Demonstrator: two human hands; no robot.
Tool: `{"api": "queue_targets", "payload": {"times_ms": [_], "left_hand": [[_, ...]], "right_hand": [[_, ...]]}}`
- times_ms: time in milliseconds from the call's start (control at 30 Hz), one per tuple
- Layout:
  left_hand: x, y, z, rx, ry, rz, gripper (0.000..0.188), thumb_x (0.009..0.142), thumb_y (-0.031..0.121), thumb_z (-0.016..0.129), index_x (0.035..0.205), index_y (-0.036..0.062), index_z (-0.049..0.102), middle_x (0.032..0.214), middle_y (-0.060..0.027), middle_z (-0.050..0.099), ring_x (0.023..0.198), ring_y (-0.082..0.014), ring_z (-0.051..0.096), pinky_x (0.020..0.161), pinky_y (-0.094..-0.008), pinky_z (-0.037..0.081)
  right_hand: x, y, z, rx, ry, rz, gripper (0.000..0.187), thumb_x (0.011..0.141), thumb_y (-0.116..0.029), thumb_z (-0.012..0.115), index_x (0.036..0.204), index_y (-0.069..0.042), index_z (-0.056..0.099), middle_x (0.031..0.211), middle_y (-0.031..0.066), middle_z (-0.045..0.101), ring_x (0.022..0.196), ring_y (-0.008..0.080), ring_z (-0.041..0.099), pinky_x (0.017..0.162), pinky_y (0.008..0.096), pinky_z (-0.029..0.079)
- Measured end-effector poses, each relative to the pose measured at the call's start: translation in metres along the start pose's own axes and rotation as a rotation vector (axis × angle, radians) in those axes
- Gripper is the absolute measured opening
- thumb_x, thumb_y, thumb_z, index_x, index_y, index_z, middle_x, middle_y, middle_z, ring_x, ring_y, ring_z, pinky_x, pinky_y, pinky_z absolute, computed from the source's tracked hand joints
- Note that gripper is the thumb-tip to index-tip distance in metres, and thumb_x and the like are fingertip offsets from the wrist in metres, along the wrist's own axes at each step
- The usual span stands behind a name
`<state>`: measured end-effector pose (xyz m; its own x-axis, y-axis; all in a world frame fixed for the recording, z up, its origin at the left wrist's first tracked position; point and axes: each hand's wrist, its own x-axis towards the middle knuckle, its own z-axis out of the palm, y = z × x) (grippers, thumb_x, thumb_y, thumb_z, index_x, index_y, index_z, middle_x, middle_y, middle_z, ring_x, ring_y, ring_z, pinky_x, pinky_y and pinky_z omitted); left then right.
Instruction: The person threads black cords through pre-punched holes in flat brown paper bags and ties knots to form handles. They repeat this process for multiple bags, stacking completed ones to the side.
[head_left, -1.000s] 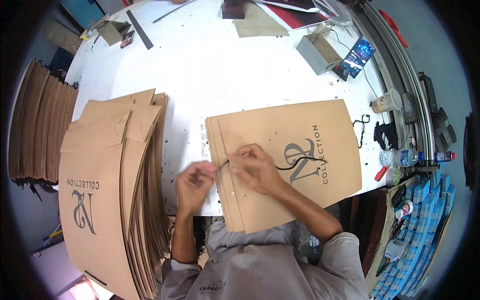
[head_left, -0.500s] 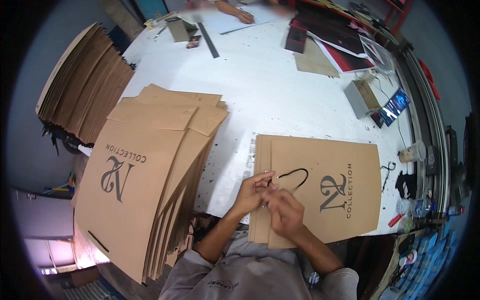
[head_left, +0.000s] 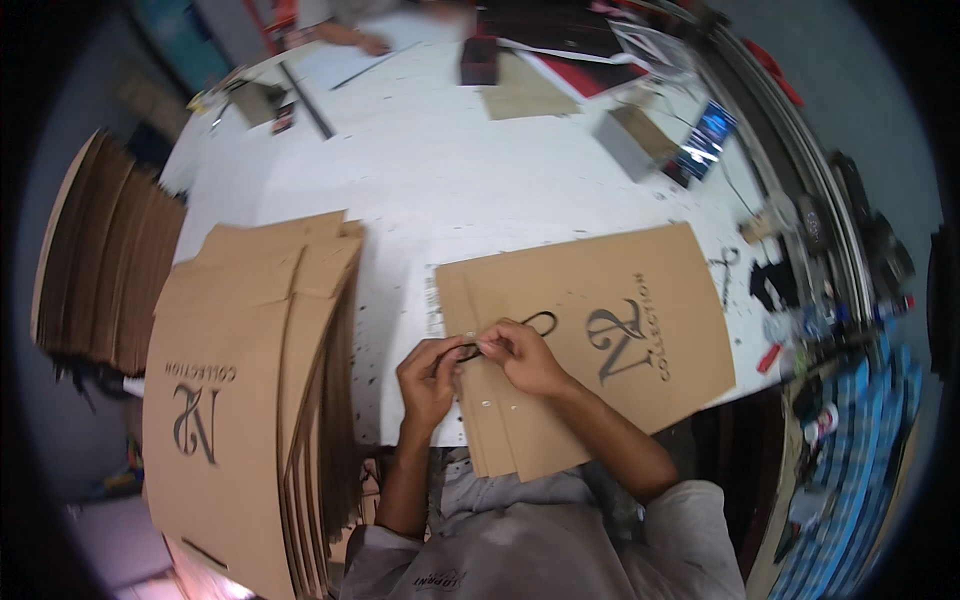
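Observation:
Brown paper bags (head_left: 570, 285) with dark printing lie flat in a small pile in front of me, their left edges slightly staggered. At that edge my left hand (head_left: 430, 378) is closed, fingertips pinching a black cord (head_left: 546, 318). My right hand (head_left: 522, 358) meets it fingertip to fingertip, also closed on the cord. Past my right fingers, the cord curves in a loop over the top bag. Small pale eyelets (head_left: 487, 404) show in the bag below my hands. Exactly how the cord runs between my fingertips is hidden.
Left of me stands a tall stack of brown paper bags (head_left: 225, 350), with more stacked brown card (head_left: 105, 250) behind. A phone (head_left: 708, 140) leans beside a grey box (head_left: 635, 142) at the right. Across the white table (head_left: 400, 180), another person's hand (head_left: 374, 44) rests on paper.
My view has turned, so the table and bags appear shifted left and tilted. My right hand, blurred before, now pinches steadily against the left. The cord's loop beyond my fingers looks smaller.

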<state>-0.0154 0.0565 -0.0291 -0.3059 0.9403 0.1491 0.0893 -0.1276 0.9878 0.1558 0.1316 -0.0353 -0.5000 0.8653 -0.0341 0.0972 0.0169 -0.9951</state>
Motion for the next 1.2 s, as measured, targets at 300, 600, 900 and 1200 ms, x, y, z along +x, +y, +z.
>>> {"api": "queue_targets", "payload": {"times_ms": [300, 600, 900, 1200], "left_hand": [[-0.005, -0.015, 0.033, -0.072, 0.064, 0.025, 0.014, 0.098, -0.003, 0.065, 0.109, -0.0038, 0.073, 0.101, -0.012, 0.071, 0.083, -0.0129, 0.066, 0.071, -0.0254, 0.054], [-0.025, 0.059, -0.002, -0.197, -0.018, 0.036, 0.01, 0.102, 0.005, 0.061, 0.101, -0.0041, 0.066, 0.104, -0.0194, 0.071, 0.081, -0.0176, 0.068, 0.073, -0.0312, 0.055], [-0.02, 0.037, -0.016, 0.614, 0.258, 0.117, 0.024, 0.093, 0.002, 0.071, 0.117, -0.0029, 0.067, 0.114, -0.0151, 0.068, 0.098, -0.018, 0.065, 0.069, -0.0257, 0.053], [-0.059, 0.05, 0.041, 0.277, -0.159, -0.34, 0.045, 0.089, 0.008, 0.079, 0.128, -0.0018, 0.058, 0.081, -0.0076, 0.071, 0.061, -0.0093, 0.063, 0.055, -0.026, 0.05]], "right_hand": [[-0.001, -0.009, -0.002, 0.156, 0.059, 0.115, 0.011, 0.1, -0.005, 0.063, 0.101, 0.003, 0.07, 0.089, 0.0057, 0.07, 0.081, 0.0119, 0.064, 0.074, 0.0302, 0.052], [-0.004, -0.015, 0.009, -0.674, 0.061, -0.351, 0.019, 0.088, -0.004, 0.072, 0.106, 0.001, 0.07, 0.092, 0.0148, 0.06, 0.084, 0.0314, 0.067, 0.072, 0.0379, 0.055], [-0.037, -0.039, -0.056, -0.612, 0.142, -0.26, 0.02, 0.087, -0.007, 0.073, 0.106, -0.003, 0.071, 0.106, 0.0153, 0.065, 0.094, 0.0327, 0.066, 0.083, 0.0408, 0.053], [-0.03, -0.037, -0.053, -0.816, 0.133, -0.426, 0.016, 0.086, -0.001, 0.072, 0.101, -0.003, 0.069, 0.105, 0.0116, 0.063, 0.102, 0.0307, 0.059, 0.089, 0.0408, 0.044]]}}
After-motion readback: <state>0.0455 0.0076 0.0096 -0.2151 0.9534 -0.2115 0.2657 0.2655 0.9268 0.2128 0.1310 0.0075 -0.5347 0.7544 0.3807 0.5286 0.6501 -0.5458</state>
